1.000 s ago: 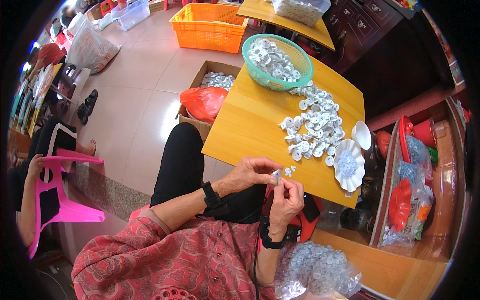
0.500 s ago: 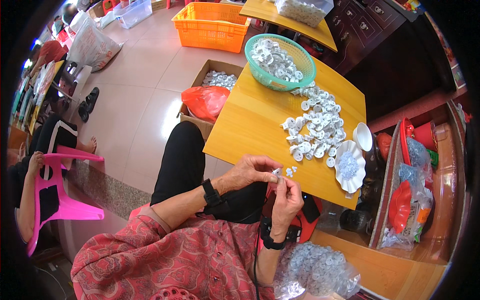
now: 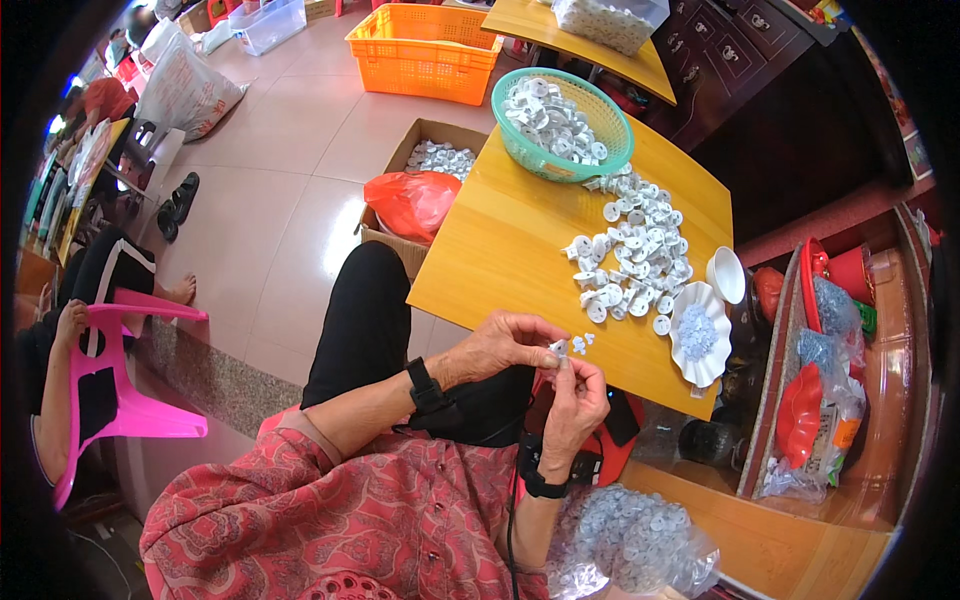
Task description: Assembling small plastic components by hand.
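A small white plastic part (image 3: 560,348), pinched between the fingertips of the left hand (image 3: 500,345) and right hand (image 3: 578,400) just over the yellow table's (image 3: 500,250) near edge, could slip and drop to the floor.

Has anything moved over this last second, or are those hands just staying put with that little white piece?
Almost nothing has changed. The left hand and right hand stay together at the near edge of the yellow table, both pinching the same small white part; only the fingers shift slightly. Nothing was picked up or let go. The pile of white parts, the green basket and the white scalloped dish lie as before.
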A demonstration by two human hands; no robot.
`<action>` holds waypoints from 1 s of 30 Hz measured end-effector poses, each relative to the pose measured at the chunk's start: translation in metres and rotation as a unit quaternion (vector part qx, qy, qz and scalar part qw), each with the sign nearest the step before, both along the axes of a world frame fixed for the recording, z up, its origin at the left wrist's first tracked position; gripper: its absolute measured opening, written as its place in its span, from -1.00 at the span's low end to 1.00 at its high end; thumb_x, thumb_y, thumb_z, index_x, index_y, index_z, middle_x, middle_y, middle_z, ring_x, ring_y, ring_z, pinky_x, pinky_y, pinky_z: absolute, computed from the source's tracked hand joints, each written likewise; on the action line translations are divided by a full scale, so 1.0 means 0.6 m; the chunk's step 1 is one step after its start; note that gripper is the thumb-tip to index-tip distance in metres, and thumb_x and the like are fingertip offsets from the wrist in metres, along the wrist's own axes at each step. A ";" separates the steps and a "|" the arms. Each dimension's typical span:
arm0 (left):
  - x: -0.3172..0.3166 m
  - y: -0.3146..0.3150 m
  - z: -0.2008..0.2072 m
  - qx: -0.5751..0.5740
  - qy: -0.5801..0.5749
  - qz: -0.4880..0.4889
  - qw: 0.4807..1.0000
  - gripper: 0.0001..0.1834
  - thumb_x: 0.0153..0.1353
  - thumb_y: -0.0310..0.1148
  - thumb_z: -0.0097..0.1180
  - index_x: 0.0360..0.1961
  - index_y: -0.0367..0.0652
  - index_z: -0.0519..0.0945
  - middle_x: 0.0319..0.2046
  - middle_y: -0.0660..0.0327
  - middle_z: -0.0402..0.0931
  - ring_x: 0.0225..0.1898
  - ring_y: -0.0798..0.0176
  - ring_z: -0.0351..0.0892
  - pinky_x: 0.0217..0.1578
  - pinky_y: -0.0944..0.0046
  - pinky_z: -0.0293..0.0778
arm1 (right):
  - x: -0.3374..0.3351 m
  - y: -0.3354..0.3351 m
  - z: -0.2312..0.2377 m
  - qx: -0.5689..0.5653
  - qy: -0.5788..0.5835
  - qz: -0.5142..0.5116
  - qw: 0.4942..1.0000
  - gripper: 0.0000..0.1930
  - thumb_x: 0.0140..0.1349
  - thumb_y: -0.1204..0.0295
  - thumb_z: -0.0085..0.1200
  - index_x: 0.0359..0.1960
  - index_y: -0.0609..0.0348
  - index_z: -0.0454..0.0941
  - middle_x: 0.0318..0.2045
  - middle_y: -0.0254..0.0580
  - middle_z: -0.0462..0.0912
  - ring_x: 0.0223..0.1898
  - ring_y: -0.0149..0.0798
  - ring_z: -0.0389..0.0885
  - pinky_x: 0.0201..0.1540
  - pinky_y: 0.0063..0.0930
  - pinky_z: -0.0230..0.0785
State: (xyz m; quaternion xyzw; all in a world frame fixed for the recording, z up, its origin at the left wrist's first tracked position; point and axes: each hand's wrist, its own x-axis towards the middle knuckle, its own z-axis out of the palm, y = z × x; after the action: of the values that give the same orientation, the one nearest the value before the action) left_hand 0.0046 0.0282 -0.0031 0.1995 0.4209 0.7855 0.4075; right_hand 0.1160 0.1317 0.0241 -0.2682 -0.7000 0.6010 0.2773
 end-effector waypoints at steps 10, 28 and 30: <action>-0.003 -0.001 0.008 0.010 -0.005 -0.006 1.000 -0.64 0.14 -0.53 0.28 0.00 -0.25 0.60 -0.16 0.27 0.61 -0.11 0.43 0.56 -0.01 0.37 0.49 | -0.004 -0.007 0.013 -0.069 0.038 0.001 0.997 -0.87 0.32 0.47 0.08 -0.32 0.30 0.49 -0.52 -0.39 0.50 -0.52 -0.58 0.39 -0.48 -0.68 0.24; -0.016 0.000 0.013 -0.015 0.031 0.001 0.999 -0.71 0.14 -0.45 0.32 -0.09 -0.25 0.64 -0.28 0.27 0.63 -0.27 0.45 0.58 -0.19 0.41 0.53 | -0.006 -0.011 0.012 -0.002 -0.009 0.000 1.000 -0.87 0.33 0.47 0.07 -0.34 0.29 0.48 -0.54 -0.40 0.49 -0.54 -0.57 0.38 -0.49 -0.65 0.25; -0.046 0.008 0.028 -0.041 0.027 0.019 0.999 -0.71 0.17 -0.41 0.30 -0.09 -0.26 0.63 -0.32 0.28 0.62 -0.31 0.45 0.57 -0.22 0.40 0.52 | -0.005 -0.006 0.006 -0.008 -0.005 -0.016 1.000 -0.86 0.33 0.46 0.07 -0.33 0.30 0.49 -0.53 -0.40 0.50 -0.53 -0.57 0.38 -0.48 -0.65 0.26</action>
State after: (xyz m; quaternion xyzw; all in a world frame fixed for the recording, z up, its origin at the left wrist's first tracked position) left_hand -0.0228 0.0331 0.0134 0.1958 0.4672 0.7696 0.3887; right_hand 0.1132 0.1281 0.0275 -0.2848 -0.6921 0.6006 0.2815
